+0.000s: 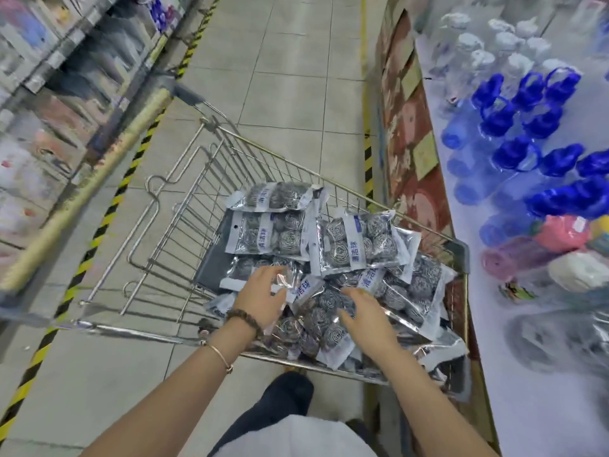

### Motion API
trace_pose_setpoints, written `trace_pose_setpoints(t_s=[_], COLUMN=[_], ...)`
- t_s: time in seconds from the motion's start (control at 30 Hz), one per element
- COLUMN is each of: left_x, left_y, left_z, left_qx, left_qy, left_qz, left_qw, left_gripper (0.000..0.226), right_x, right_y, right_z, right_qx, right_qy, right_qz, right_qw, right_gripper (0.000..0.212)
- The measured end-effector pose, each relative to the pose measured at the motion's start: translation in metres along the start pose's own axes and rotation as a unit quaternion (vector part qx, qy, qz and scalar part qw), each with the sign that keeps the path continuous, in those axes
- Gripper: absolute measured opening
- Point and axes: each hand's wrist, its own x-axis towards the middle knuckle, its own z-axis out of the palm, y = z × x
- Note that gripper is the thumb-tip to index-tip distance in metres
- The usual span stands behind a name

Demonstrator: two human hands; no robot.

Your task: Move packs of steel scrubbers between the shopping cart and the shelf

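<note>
A wire shopping cart (184,206) stands in the aisle, its near right part heaped with several clear packs of steel scrubbers (356,240), each with a white and blue label. My left hand (263,296) lies on the pile with fingers spread over a shiny pack (283,282). My right hand (365,313) rests palm down on another pack (324,306) at the near side of the heap. Whether either hand grips a pack is unclear. More scrubber packs (560,338) lie blurred on the white shelf (527,407) at the right.
The right shelf carries clear bottles with blue handles (527,103), white-capped bottles (494,37) and pink and white rolls (560,235). Another shelf of goods (39,94) runs along the left. Yellow-black floor tape (108,219) edges the tiled aisle. My dark trouser leg (283,397) is below the cart.
</note>
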Motion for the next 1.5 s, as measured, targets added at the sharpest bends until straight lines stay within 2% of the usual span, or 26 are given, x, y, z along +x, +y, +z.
trace_pose_setpoints(t_s=[0.2, 0.33, 0.4, 0.5, 0.57, 0.63, 0.73, 0.77, 0.83, 0.9, 1.0, 1.03, 1.13, 1.2, 1.27, 1.33, 1.43, 1.5], left_x=[0.042, 0.073, 0.096, 0.131, 0.146, 0.162, 0.179, 0.185, 0.196, 0.207, 0.214, 0.215, 0.216, 0.213, 0.202, 0.186, 0.163, 0.147], left_y=[-0.016, -0.008, -0.004, 0.002, 0.012, 0.017, 0.029, 0.032, 0.036, 0.042, 0.052, 0.053, 0.048, 0.042, 0.042, 0.044, 0.03, 0.022], left_z=[-0.002, -0.005, -0.009, -0.015, -0.02, -0.019, -0.019, -0.018, -0.016, -0.012, -0.005, -0.002, 0.007, 0.012, 0.013, 0.01, 0.014, 0.013], left_qx=[-0.096, -0.228, -0.329, -0.486, -0.511, -0.525, -0.589, -0.616, -0.637, -0.607, -0.524, -0.507, -0.486, -0.482, -0.483, -0.487, -0.512, -0.488], left_qy=[-0.034, -0.039, -0.055, -0.089, -0.066, -0.047, -0.043, -0.036, -0.014, 0.004, -0.007, -0.002, 0.001, -0.001, -0.001, 0.012, 0.017, 0.015], left_qz=[-0.068, -0.16, -0.227, -0.288, -0.302, -0.317, -0.349, -0.365, -0.391, -0.411, -0.44, -0.448, -0.446, -0.451, -0.454, -0.437, -0.41, -0.404], left_qw=[0.993, 0.96, 0.915, 0.821, 0.802, 0.788, 0.728, 0.697, 0.664, 0.68, 0.729, 0.736, 0.752, 0.752, 0.749, 0.756, 0.755, 0.773], left_gripper=[0.038, 0.037, 0.037, 0.045, 0.039, 0.048, 0.057, 0.054, 0.046, 0.044, 0.053, 0.053, 0.065, 0.075, 0.076, 0.073, 0.082, 0.091], right_x=[0.039, 0.07, 0.092, 0.127, 0.148, 0.167, 0.191, 0.197, 0.205, 0.208, 0.21, 0.21, 0.206, 0.203, 0.203, 0.203, 0.197, 0.189], right_y=[-0.009, -0.005, -0.001, 0.002, 0.002, 0.002, 0.003, 0.005, 0.012, 0.02, 0.026, 0.025, 0.026, 0.027, 0.026, 0.027, 0.034, 0.041], right_z=[-0.013, -0.029, -0.036, -0.048, -0.055, -0.06, -0.063, -0.064, -0.064, -0.062, -0.057, -0.055, -0.049, -0.047, -0.046, -0.046, -0.053, -0.057], right_qx=[-0.032, -0.057, -0.061, -0.085, -0.109, -0.13, -0.197, -0.229, -0.303, -0.353, -0.369, -0.365, -0.356, -0.362, -0.363, -0.335, -0.22, -0.148], right_qy=[-0.021, -0.018, -0.014, -0.006, -0.004, -0.003, -0.015, -0.031, -0.088, -0.135, -0.132, -0.128, -0.133, -0.137, -0.133, -0.132, -0.125, -0.109], right_qz=[0.018, 0.025, 0.026, 0.027, 0.025, 0.003, -0.042, -0.041, -0.015, 0.007, 0.013, 0.018, 0.044, 0.051, 0.052, 0.069, 0.124, 0.148], right_qw=[0.999, 0.998, 0.998, 0.996, 0.994, 0.991, 0.979, 0.972, 0.949, 0.926, 0.92, 0.922, 0.924, 0.921, 0.921, 0.93, 0.96, 0.972], right_gripper=[0.048, 0.048, 0.049, 0.052, 0.054, 0.057, 0.061, 0.065, 0.079, 0.09, 0.094, 0.096, 0.097, 0.095, 0.092, 0.088, 0.08, 0.075])
